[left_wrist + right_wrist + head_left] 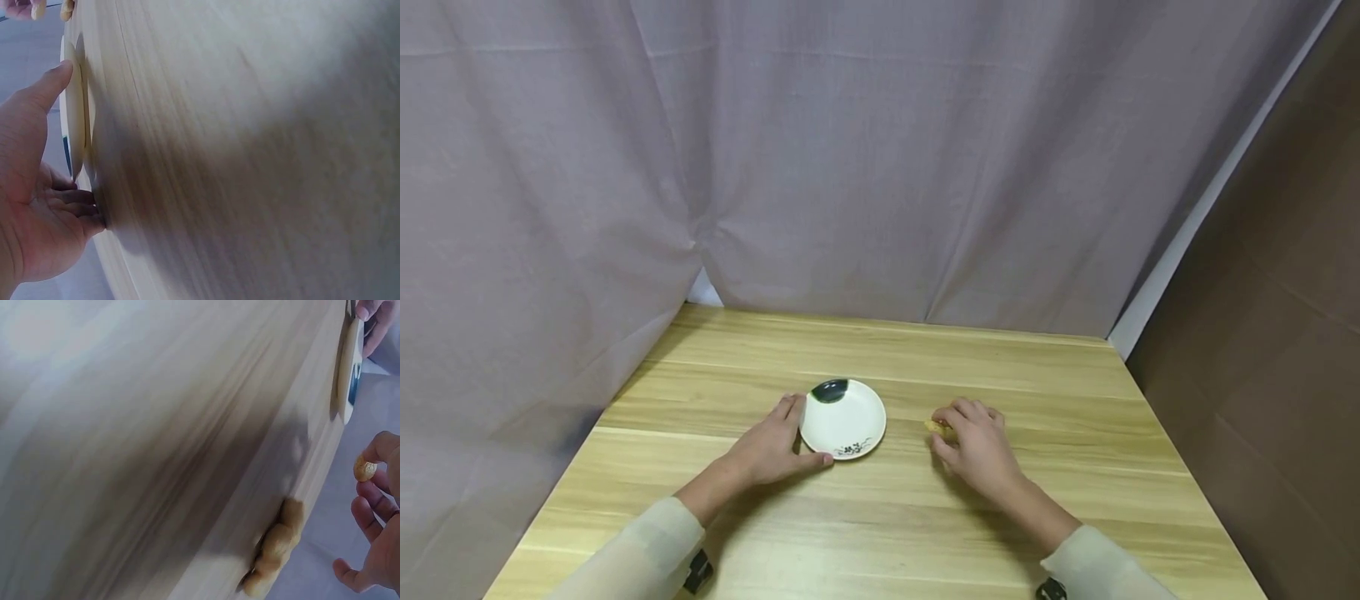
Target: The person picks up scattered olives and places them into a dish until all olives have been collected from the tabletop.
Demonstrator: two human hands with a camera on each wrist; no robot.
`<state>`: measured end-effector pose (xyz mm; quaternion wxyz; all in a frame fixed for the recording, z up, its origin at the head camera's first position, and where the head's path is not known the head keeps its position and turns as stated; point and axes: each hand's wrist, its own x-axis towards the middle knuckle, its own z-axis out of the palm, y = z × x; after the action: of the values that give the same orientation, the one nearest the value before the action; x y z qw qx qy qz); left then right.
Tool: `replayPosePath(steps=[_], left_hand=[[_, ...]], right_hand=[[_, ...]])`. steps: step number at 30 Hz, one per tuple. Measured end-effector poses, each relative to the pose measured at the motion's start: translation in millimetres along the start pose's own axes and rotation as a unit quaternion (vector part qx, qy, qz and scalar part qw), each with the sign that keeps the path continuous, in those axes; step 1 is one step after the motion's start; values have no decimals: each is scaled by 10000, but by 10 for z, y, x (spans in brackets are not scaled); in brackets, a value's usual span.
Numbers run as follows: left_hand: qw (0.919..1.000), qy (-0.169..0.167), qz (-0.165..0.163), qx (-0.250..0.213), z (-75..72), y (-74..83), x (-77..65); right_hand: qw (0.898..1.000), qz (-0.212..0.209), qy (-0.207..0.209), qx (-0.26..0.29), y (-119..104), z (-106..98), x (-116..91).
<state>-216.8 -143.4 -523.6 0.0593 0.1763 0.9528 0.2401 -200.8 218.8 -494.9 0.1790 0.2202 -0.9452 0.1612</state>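
A small white plate [842, 421] with a dark green patch and a dark floral print sits at the middle of the table. My left hand [765, 446] holds its left side, thumb at the near rim and fingers at the far left rim. To the right of the plate, my right hand [977, 446] pinches a peanut in its shell [364, 469] between thumb and fingertips. Below that hand, in the right wrist view, a lumpy tan row of what look like more peanuts [275, 550] lies on the wood; the hand mostly hides them in the head view.
The light wood-grain table [880, 533] carries all of this. A grey curtain [850, 167] hangs behind its back edge and down the left side. A brown panel [1262, 375] stands along the right edge.
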Motion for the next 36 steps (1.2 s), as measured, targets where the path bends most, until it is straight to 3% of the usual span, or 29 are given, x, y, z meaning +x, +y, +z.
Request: replayPosePath(steps=[17,36], left_hand=[[10000,-43,-7,-59,-10,20,2],[10000,-65,-38,-30,-19,31,-11]], right_hand=[[9995,-255,-36,208,-292,217,273],[9969,-336,-539,470,-566,453,465]])
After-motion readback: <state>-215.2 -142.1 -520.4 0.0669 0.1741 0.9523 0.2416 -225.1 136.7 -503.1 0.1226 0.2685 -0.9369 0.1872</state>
